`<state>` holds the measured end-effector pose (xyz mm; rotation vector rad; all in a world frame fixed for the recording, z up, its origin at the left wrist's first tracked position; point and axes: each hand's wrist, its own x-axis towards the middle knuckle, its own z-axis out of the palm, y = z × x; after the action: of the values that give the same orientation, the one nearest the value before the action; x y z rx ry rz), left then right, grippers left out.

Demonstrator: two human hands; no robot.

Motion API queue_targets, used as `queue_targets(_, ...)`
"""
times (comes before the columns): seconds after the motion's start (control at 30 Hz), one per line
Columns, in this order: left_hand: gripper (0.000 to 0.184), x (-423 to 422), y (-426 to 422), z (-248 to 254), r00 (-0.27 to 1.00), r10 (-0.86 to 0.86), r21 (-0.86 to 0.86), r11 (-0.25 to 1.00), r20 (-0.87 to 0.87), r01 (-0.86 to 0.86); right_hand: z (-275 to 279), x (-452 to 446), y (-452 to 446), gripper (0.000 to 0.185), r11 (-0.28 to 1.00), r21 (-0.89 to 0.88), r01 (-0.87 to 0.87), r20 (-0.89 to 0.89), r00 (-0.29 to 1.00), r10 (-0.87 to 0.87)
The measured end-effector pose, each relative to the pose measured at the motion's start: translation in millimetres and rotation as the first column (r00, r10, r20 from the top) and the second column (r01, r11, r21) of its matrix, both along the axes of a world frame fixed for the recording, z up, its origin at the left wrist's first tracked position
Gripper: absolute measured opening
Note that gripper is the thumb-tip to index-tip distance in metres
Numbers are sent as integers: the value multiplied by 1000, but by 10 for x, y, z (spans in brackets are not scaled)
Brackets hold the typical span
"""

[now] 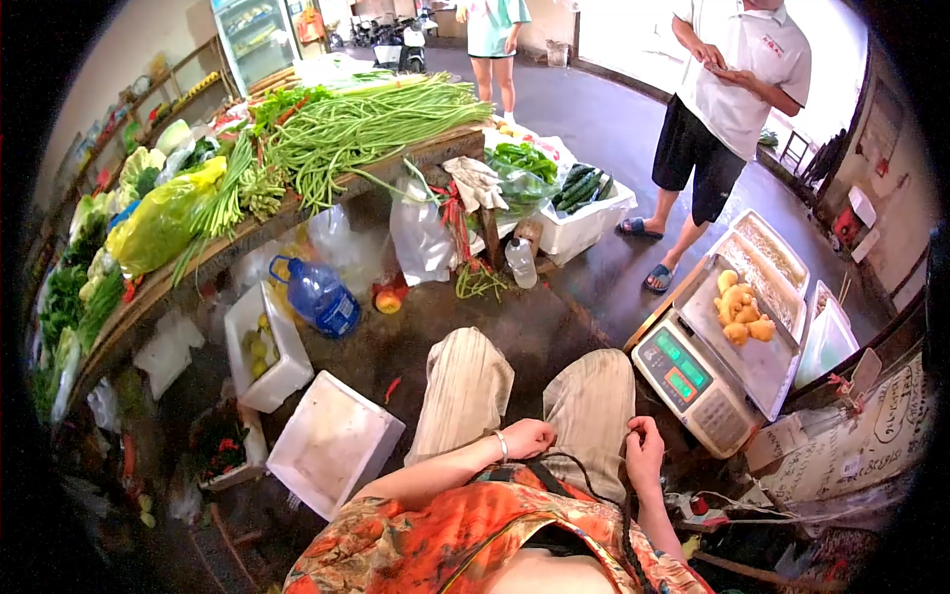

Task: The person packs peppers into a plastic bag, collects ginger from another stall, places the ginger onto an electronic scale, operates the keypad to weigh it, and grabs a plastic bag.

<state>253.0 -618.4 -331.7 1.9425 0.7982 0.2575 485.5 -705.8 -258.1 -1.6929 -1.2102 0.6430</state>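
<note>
My left hand (526, 439), with a bracelet at the wrist, rests on my lap by the striped trousers (465, 381). Its fingers are curled in, and I cannot make out anything in them. Beside my other thigh, my right hand (645, 447) is closed too, with fingers bent together; what they hold, if anything, is hidden. A dark cord (584, 473) lies over the lap between both hands. Nearest to my right hand is a digital scale (675, 364) with lit green and red displays. Ginger (738, 309) lies on the scale's metal tray (699, 303).
Long beans (366, 134) and greens cover a wooden stall at the left. Below stand a blue water jug (322, 297), a foam box (332, 436) and a bottle (521, 263). A person (727, 89) stands beyond the scale; another (499, 40) stands farther back.
</note>
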Motion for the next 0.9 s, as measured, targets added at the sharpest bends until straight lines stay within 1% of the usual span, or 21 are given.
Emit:
queue_targets(0.03,13,16,2,-1,996,-34,-48,998,-82,30,-12,18,12,14,999,-50,5,4,1000,-5)
queue_targets(0.07,13,17,-9,-30,996,-35,-55,998,-82,30,-15,35,14,15,999,-48,-8,40,999,9)
queue_targets(0.13,12,17,-8,-107,1000,4,78,997,13,-4,31,93,32,11,995,-58,-78,31,996,80)
queue_targets(0.17,11,21,-6,-105,1000,12,73,997,12,-12,-23,173,58,10,994,-31,-107,118,987,110)
queue_targets(0.2,11,16,-9,-90,1000,8,70,997,10,-8,-131,313,97,12,988,-42,-147,47,988,149)
queue_targets(0.27,10,1,-23,-12,1000,16,43,999,13,-16,253,352,190,18,991,-16,-133,21,991,133)
queue_targets(0.33,11,0,-13,-29,1000,10,41,999,-3,-10,690,561,335,31,990,-61,-129,61,989,133)
queue_targets(0.4,11,-5,-8,-13,1000,-2,16,1000,-17,2,1358,640,458,36,980,121,-155,55,987,149)
queue_targets(0.43,11,-5,-2,-33,1000,-2,18,1000,-21,3,1639,705,518,43,946,255,-199,37,980,196)
queue_targets(0.47,12,-3,12,-75,1000,-6,15,1000,-14,6,2099,657,526,51,897,342,-280,102,960,261)
queue_targets(0.5,13,-1,13,-100,1000,-10,11,1000,-7,10,2396,700,577,61,850,425,-311,104,950,296)
queue_targets(0.53,13,-2,-6,-101,1000,-12,13,1000,-12,12,2703,738,642,73,757,554,-348,68,925,375)
queue_targets(0.6,12,2,-23,-92,996,74,-18,997,57,-73,3462,260,439,67,480,786,-390,261,913,314)
queue_targets(0.63,13,-10,6,-121,998,22,36,999,55,-24,3699,138,383,66,363,826,-432,352,897,267)
queue_targets(0.67,13,-11,7,-107,998,21,38,999,52,-23,3861,-115,372,66,243,831,-500,451,863,229)
queue_targets(0.7,13,-13,1,-93,998,32,41,999,57,-34,3947,-330,374,65,166,803,-573,543,817,193)
queue_targets(0.73,13,-15,-13,-91,997,42,41,998,62,-45,3973,-561,413,64,129,744,-656,633,753,180)
queue_targets(0.83,12,-8,10,-265,998,26,92,995,61,-32,3851,-1170,589,63,149,517,-843,816,538,211)
queue_targets(0.9,12,16,5,-297,998,32,119,992,50,-38,3714,-1413,701,62,188,430,-883,848,466,251)
